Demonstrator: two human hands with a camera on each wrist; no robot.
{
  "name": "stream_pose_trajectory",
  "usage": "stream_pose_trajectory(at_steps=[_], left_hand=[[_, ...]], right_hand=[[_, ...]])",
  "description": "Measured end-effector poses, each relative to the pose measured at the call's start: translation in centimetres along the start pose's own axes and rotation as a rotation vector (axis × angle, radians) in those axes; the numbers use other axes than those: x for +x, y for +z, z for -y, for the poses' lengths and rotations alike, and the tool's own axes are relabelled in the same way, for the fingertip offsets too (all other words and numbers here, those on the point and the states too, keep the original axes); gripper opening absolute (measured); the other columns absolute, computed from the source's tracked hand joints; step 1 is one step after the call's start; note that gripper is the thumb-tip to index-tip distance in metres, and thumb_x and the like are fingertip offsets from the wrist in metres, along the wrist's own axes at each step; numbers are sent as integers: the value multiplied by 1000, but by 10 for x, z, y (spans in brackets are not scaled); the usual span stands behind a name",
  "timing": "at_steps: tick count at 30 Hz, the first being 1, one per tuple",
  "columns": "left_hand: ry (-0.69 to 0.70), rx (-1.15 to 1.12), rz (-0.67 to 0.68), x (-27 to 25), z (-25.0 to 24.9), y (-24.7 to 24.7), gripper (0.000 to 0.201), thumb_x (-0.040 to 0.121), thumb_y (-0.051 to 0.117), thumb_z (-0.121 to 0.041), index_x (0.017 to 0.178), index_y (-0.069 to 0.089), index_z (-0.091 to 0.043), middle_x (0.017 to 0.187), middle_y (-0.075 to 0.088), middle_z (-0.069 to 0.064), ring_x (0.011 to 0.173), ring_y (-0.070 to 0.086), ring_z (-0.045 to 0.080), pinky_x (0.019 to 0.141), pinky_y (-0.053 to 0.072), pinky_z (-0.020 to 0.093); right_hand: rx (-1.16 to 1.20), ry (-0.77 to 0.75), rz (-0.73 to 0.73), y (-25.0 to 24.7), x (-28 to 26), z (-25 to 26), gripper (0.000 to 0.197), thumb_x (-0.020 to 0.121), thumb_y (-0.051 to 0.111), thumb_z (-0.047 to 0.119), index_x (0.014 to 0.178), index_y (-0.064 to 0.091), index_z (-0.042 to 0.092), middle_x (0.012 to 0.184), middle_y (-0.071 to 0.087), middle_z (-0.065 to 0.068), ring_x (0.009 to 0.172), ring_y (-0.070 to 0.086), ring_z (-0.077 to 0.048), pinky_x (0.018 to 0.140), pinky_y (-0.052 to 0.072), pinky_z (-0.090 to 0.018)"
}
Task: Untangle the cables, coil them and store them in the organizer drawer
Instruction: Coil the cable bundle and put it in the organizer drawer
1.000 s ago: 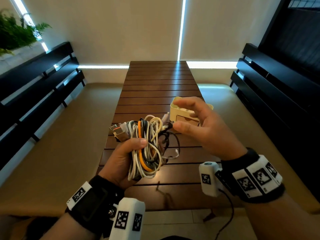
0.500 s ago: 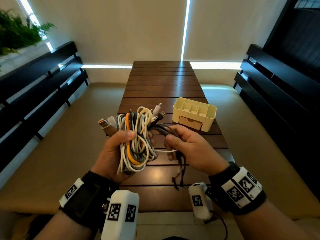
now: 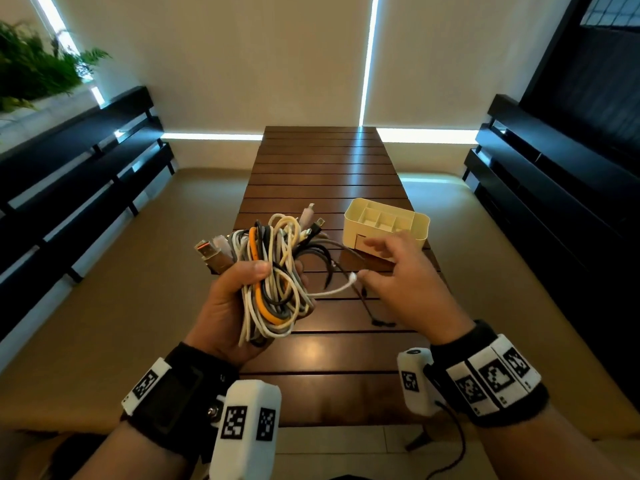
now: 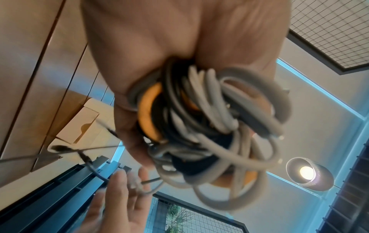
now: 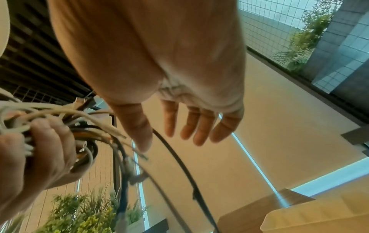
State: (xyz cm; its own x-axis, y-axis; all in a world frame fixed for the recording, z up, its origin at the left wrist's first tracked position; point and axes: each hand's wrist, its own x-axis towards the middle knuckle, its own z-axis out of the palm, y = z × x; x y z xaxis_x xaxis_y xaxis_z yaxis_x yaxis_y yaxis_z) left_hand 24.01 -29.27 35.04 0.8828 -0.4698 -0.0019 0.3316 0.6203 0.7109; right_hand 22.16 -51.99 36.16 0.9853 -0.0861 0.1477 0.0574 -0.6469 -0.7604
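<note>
**Two hands, one cable knot, and a lot you can't quite see**

One big tangled bundle of cables (image 3: pixel 273 282) (white, grey, black, one orange) sits clamped in the left hand (image 3: pixel 228 306), fingers curled right round it, held up above the wooden table (image 3: pixel 322 174). How many cables are in there? Can't tell, they overlap too much. The right hand (image 3: pixel 405 282) is just beside it with fingers spread and loose, gripping nothing. A white plug end (image 3: pixel 352 277) sticks out near its thumb, but whether they touch is hard to say. Thin dark strands dangle below, blurry in both wrist views. The cream organizer (image 3: pixel 386 223) stands on the table behind the right hand, which covers part of its drawer front.
</note>
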Motion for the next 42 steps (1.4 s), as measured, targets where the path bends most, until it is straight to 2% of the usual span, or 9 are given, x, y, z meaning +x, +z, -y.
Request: stream_pose_trajectory(at_steps=[3,8,14,23,27,30,35,38,42], left_hand=[[12,-40,-18,-1,-4,-4,59,41,94,-30,93,77,-7,86,73,9,79,72,22,72,61,42],[18,-74,-29,-2,0,-5,66,42,93,-29,99,72,-3,88,72,10,82,72,23,73,61,43],[18,-37,-25,-4,8,0,60,43,93,-32,94,77,-5,89,73,11,82,73,23,78,59,43],[76,-14,-64,-10,14,1,69,44,93,-31,106,73,-6,91,72,15,82,73,27,72,61,42],[83,30,-40,-13,14,6,69,48,92,-31,109,73,-6,95,72,17,84,72,28,78,60,43],[92,38,-42,-14,13,8,71,50,92,-30,113,71,-4,97,72,19,85,72,28,75,59,42],[97,63,-113,-12,11,6,99,52,92,-31,134,51,7,106,64,25,89,69,33,83,58,47],[81,29,-104,-12,14,5,98,52,92,-31,135,52,4,110,64,25,90,68,33,85,55,49],[75,35,-48,-14,17,8,94,56,90,-28,136,52,4,112,66,27,93,69,35,83,58,48]], right_hand=[[103,96,-138,-6,-9,1,28,88,72,36,112,59,30,102,57,9,89,55,-5,71,44,-18],[384,142,166,6,-26,23,20,94,59,42,97,65,23,79,72,6,64,64,-3,61,50,-19],[480,40,115,19,-27,32,8,98,59,18,99,68,17,82,74,-1,69,68,-11,64,53,-23],[356,-131,69,20,-39,38,10,95,63,14,92,71,19,78,70,-1,68,65,-10,64,54,-22],[311,-177,107,22,-41,39,14,95,62,15,98,69,27,79,70,-1,67,65,-8,67,56,-22],[352,-180,79,25,-43,39,28,95,63,13,111,59,36,80,71,5,68,67,-6,66,54,-18],[473,-152,-3,24,-45,41,21,95,62,10,105,70,27,83,73,9,70,67,-4,65,53,-17],[451,-152,44,24,-44,42,22,96,61,13,110,70,27,85,73,12,71,67,-6,64,54,-21],[463,-159,89,22,-42,42,25,97,60,10,109,69,30,84,72,24,76,68,0,65,52,-14]])
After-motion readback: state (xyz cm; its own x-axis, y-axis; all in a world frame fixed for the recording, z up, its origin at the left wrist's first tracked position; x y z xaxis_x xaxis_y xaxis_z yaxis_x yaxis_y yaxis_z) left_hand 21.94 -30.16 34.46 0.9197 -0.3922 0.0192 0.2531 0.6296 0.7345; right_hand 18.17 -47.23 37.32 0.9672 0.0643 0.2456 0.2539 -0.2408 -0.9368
